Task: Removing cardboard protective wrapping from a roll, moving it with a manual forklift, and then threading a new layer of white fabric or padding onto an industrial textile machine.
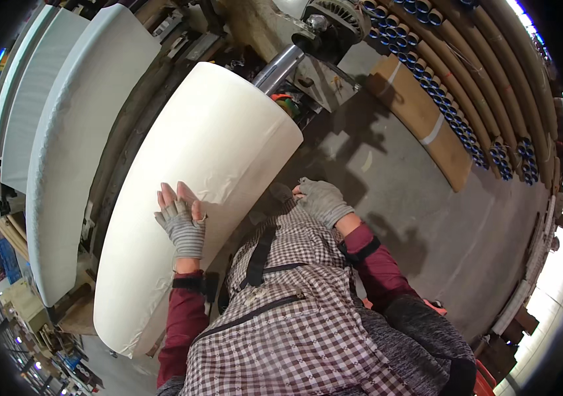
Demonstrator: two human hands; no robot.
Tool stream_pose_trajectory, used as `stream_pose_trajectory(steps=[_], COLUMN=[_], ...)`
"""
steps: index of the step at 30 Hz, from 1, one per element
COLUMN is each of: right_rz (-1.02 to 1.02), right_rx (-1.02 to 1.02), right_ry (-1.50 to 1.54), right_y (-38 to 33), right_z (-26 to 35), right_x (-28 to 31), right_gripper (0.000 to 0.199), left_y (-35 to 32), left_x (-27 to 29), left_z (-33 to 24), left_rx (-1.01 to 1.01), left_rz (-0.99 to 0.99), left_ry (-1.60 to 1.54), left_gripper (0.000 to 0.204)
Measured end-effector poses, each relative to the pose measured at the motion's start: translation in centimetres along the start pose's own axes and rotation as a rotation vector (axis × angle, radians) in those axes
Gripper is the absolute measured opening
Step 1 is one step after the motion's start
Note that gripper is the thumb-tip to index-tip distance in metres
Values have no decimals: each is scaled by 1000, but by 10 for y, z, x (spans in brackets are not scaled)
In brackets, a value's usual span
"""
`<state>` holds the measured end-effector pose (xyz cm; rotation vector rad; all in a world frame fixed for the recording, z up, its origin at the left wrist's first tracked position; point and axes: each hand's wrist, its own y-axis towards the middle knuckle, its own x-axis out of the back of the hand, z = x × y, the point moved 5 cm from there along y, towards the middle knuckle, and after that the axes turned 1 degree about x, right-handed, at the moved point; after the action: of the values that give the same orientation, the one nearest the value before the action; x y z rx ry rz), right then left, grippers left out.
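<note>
A large cream-white roll of sheet material (209, 142) sits on a shiny metal shaft (279, 69) in front of me, slanting from far right to near left. Wrinkles run along its right side. My left hand (184, 223), in a grey striped fingerless glove, lies on top of the roll with its fingers spread, holding nothing. To the right, my right hand (326, 200) in a similar glove is held just off the roll's edge in front of my checked apron (275, 330). Its fingers are curled in, and what they hold, if anything, is hidden.
Another big roll with a pale covering (90, 132) stands to the left beyond dark machine parts. A round motor housing (334, 20) is at the shaft's far end. Long brown cardboard tubes (472, 72) with blue-rimmed ends and a flat cardboard piece (413, 112) lie at the right.
</note>
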<state>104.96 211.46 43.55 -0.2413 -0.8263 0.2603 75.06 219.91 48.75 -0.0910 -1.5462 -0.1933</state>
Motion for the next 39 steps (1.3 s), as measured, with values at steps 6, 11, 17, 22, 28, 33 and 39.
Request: stream_pose_trajectory(steps=[6, 11, 17, 22, 28, 33, 39], right_rz=[50, -178, -230, -289, -178, 42, 91], right_rx=[-147, -389, -484, -604, -677, -828, -814], right_ry=[0, 1138, 1782, 1812, 1218, 1062, 983], right_y=[17, 73, 124, 131, 138, 142, 138], right_z=[27, 22, 62, 61, 52, 49, 27], right_x=[23, 26, 44, 33, 28, 35, 26], right_gripper=[21, 28, 35, 27, 22, 44, 39], left_y=[18, 34, 41, 42, 35, 24, 9], left_x=[2, 6, 7, 17, 14, 16, 9], left_z=[9, 16, 23, 21, 20, 17, 11], left_rx=[13, 35, 62, 87, 82, 119, 209], left_rz=[-75, -77, -42, -48, -65, -125, -161], left_ry=[76, 52, 27, 10, -26, -80, -190], left_gripper=[52, 51, 49, 49, 49, 48, 44])
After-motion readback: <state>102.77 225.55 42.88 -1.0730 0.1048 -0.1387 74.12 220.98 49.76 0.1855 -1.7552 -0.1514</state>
